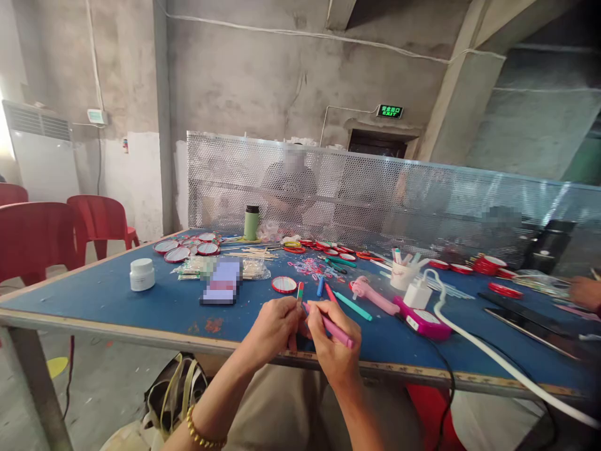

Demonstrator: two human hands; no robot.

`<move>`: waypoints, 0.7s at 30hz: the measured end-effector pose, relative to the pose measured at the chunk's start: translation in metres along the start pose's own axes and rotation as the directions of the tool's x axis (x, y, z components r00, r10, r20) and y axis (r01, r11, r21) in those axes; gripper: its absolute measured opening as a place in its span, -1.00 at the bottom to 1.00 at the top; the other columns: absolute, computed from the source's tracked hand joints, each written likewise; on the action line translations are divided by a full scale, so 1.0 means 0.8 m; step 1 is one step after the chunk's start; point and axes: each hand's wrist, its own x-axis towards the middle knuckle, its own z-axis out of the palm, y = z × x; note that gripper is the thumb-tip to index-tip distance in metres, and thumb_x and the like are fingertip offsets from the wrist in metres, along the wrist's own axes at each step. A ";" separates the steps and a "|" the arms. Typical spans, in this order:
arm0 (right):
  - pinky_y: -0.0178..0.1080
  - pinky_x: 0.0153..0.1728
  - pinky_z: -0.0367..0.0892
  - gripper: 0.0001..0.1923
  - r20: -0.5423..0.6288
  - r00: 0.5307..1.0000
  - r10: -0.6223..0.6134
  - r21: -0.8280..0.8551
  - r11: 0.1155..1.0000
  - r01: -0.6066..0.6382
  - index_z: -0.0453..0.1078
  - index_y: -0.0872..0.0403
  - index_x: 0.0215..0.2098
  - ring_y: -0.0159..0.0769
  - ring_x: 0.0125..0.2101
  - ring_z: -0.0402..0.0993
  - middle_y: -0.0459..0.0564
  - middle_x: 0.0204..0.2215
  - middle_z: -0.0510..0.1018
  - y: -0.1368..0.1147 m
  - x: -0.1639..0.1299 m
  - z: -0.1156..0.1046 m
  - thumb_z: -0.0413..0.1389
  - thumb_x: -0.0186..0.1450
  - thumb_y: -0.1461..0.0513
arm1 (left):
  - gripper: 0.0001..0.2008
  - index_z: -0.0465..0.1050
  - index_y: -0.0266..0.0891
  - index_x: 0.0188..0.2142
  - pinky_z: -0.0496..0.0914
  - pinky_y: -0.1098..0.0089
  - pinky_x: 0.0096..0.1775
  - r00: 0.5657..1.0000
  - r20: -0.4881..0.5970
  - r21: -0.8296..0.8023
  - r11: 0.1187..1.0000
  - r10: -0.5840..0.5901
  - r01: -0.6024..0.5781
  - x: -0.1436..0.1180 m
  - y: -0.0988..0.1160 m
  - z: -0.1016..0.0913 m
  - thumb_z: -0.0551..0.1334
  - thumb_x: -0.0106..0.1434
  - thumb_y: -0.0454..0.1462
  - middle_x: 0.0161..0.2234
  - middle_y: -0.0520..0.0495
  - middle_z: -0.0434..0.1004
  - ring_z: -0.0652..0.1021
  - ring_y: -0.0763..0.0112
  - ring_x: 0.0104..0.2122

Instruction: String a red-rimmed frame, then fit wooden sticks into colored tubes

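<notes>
In my left hand (277,322), closed near the table's front edge, is a narrow flat stick (300,293) with red, green and pale bands, held upright. My right hand (335,335) grips a pink marker (342,333), its tip close to the stick; whether they touch I cannot tell. Just beyond my hands lie a blue marker (320,286), a red marker (331,292) and a teal marker (355,307). A round red-rimmed disc (284,285) rests left of them. The fingertips of my left hand are partly hidden.
A phone (223,282) and a white jar (142,275) stand to the left. On the right are a pink handheld fan (375,297), a magenta power strip (425,319) with a white cable, and a cup of pens (402,272). A perforated metal screen (225,181) borders the back.
</notes>
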 end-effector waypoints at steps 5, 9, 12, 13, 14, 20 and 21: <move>-0.38 -0.46 0.35 -0.82 0.012 1.000 -0.024 0.001 1.000 0.024 0.43 0.09 -0.41 -0.39 -0.54 0.51 -0.06 -0.52 0.58 0.000 0.001 0.000 0.07 0.35 0.30 | -0.61 0.25 -0.20 -0.51 0.13 0.55 -0.66 1.000 0.000 0.006 1.000 0.011 -0.011 0.000 -0.001 -0.001 0.04 0.35 -0.03 -0.70 0.13 0.28 0.33 0.54 -0.74; -0.38 -0.46 0.35 -0.82 0.033 0.999 -0.031 -0.002 1.000 0.031 0.43 0.09 -0.41 -0.39 -0.55 0.50 -0.07 -0.53 0.58 0.002 0.001 0.001 0.07 0.36 0.31 | -0.60 0.26 -0.20 -0.52 0.12 0.55 -0.66 1.000 0.009 0.005 1.000 -0.001 0.001 0.001 0.000 -0.001 0.04 0.35 -0.02 -0.69 0.12 0.31 0.30 0.56 -0.75; -0.38 -0.46 0.36 -0.81 0.042 0.999 -0.025 -0.009 1.000 0.025 0.43 0.09 -0.41 -0.38 -0.54 0.50 -0.07 -0.53 0.57 0.003 0.001 0.002 0.06 0.36 0.30 | -0.60 0.27 -0.20 -0.51 0.13 0.55 -0.66 1.000 0.014 0.001 1.000 -0.008 0.008 0.001 -0.001 -0.001 0.04 0.34 -0.02 -0.69 0.11 0.32 0.31 0.55 -0.74; -0.38 -0.46 0.36 -0.81 0.038 0.999 -0.024 -0.011 1.000 0.024 0.43 0.09 -0.41 -0.38 -0.54 0.50 -0.07 -0.54 0.56 0.003 0.000 0.001 0.06 0.36 0.30 | -0.60 0.27 -0.20 -0.51 0.13 0.55 -0.66 1.000 0.015 -0.002 1.000 -0.006 0.006 0.001 0.000 -0.001 0.04 0.34 -0.02 -0.69 0.12 0.31 0.31 0.55 -0.74; -0.38 -0.46 0.36 -0.81 0.032 0.999 -0.022 -0.013 1.000 0.022 0.43 0.09 -0.41 -0.38 -0.54 0.50 -0.08 -0.55 0.55 0.004 -0.001 0.001 0.06 0.36 0.30 | -0.61 0.27 -0.20 -0.51 0.13 0.55 -0.66 1.000 0.015 -0.003 1.000 -0.005 0.005 0.000 0.000 -0.001 0.04 0.34 -0.02 -0.69 0.12 0.30 0.32 0.54 -0.74; -0.39 -0.45 0.37 -0.83 0.005 1.000 -0.023 -0.006 1.000 0.023 0.43 0.10 -0.37 -0.41 -0.56 0.49 -0.09 -0.54 0.55 0.003 -0.002 -0.001 0.06 0.37 0.31 | -0.62 0.26 -0.20 -0.52 0.14 0.55 -0.67 1.000 0.009 -0.009 1.000 -0.022 0.023 0.000 0.003 0.000 0.05 0.34 -0.04 -0.71 0.13 0.26 0.33 0.53 -0.75; -0.38 -0.44 0.37 -0.83 0.004 0.999 -0.035 -0.010 0.999 0.035 0.43 0.10 -0.38 -0.40 -0.54 0.50 -0.08 -0.53 0.55 0.003 -0.002 -0.001 0.07 0.36 0.31 | -0.62 0.24 -0.20 -0.52 0.14 0.55 -0.68 1.000 0.010 -0.012 1.000 -0.027 0.027 0.000 0.004 0.001 0.05 0.34 -0.03 -0.71 0.14 0.25 0.32 0.53 -0.75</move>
